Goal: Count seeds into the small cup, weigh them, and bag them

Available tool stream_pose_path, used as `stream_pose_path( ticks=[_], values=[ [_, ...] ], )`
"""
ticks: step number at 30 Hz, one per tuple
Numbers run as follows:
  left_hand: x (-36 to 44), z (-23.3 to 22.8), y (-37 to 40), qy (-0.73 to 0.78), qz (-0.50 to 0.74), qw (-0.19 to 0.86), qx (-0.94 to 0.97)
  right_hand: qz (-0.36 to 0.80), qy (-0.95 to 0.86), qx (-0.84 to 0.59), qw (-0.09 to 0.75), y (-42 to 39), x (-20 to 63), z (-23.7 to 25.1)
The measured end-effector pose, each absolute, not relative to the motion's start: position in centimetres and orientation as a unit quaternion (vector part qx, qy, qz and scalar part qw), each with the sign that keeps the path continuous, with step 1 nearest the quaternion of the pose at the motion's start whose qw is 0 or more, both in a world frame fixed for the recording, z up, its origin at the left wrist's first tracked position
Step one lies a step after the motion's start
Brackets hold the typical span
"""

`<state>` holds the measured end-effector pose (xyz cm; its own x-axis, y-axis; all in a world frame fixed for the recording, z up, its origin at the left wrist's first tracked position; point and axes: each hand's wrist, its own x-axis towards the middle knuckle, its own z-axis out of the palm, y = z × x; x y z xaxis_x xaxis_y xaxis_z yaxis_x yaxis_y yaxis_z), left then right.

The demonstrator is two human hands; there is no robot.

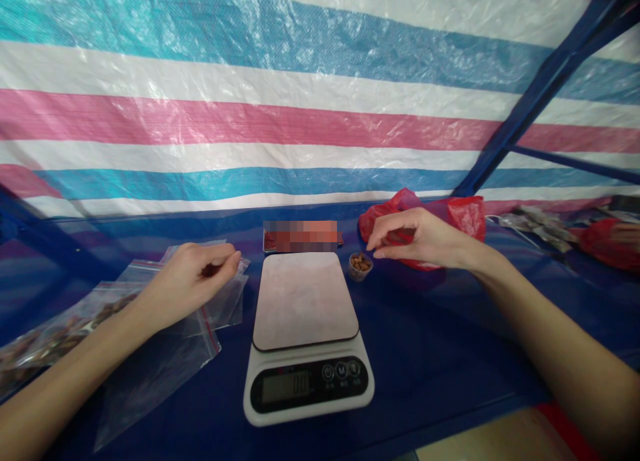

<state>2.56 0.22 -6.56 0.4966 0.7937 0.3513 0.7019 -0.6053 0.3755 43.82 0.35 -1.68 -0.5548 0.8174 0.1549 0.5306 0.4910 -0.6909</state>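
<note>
- The left hand (pixel 193 277) rests curled on a clear plastic zip bag (pixel 225 297), fingertips pinched together on something small and dark.
- The right hand (pixel 417 237) hovers with fingers loosely bent, thumb and forefinger nearly meeting, just above and right of the small round cup of brown nuts (pixel 360 265).
- Between the hands, a white digital kitchen scale (pixel 305 334) stands on the blue counter (pixel 450 341); a red plastic bag (pixel 465 217) lies behind the right hand.

Both forearms are bare and reach in from the near corners, angling toward the middle. The left hand (pixel 193 274) lies at the left, knuckles up, its fingers (pixel 227 259) curled in with the thumb pressed against the forefinger, seemingly pinching something small, though the view is too blurred to be sure. The right hand (pixel 417 237) is farther off at the right, palm down, wrist slightly raised, its fingers drooping together with tips pointing left and down.
</note>
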Motion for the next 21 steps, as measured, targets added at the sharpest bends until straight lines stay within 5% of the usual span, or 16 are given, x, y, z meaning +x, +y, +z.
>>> stream_pose_path(
  ticks=[6,14,21],
  values=[
    [2.7,-6.5,0.2,0.439,0.252,0.088,0.858,0.113,-0.757,-0.529,0.367,0.6,46.0,-0.4],
    [2.6,-6.5,0.2,0.441,0.246,0.091,0.858,-0.05,-0.764,-0.64,0.065,3.1,49.6,-2.9],
    [2.6,-6.5,0.1,0.44,0.246,0.099,0.858,-0.022,-0.776,-0.63,0.015,3.0,49.5,-4.6]
  ],
)
